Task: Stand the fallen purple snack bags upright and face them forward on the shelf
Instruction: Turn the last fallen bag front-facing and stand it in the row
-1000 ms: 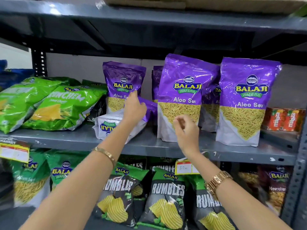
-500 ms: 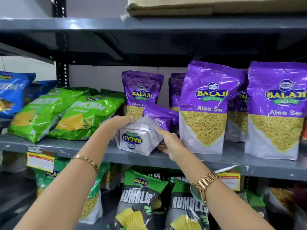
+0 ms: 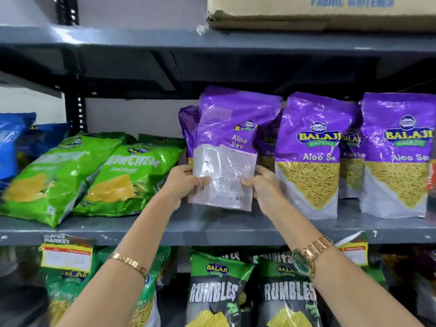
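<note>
On the middle shelf (image 3: 212,228), centre of view: one purple snack bag (image 3: 226,147) held upright, bottom edge touching or just above the shelf surface, can't tell which. Printed back panel faces the camera; bag twisted slightly, "Aloo Sev" text showing on its right part.

Left hand (image 3: 182,185) grips the bag's lower left edge, thumb over the front, ring on one finger. Right hand (image 3: 263,185) grips the lower right edge, thumb on the front, fingers wrapped behind. Both closed on the bag.

At 3 o'clock from the held bag: two upright purple bags (image 3: 313,156) and (image 3: 398,156), fronts forward, with more purple bags partly hidden behind them. Just behind the held bag at 9 o'clock, another purple bag (image 3: 187,128) stands upright, mostly hidden.

At 9 o'clock, further along the same shelf: green snack bags (image 3: 122,178) lying tilted back; blue bags (image 3: 11,142) at the far left edge.

At 12 o'clock: upper shelf with a cardboard box (image 3: 318,15).

At 6 o'clock, lower shelf: Rumbles bags (image 3: 214,293), yellow price tag (image 3: 67,258) on the shelf edge.

Gold bracelet (image 3: 128,263) on the left wrist, gold watch (image 3: 306,256) on the right.
</note>
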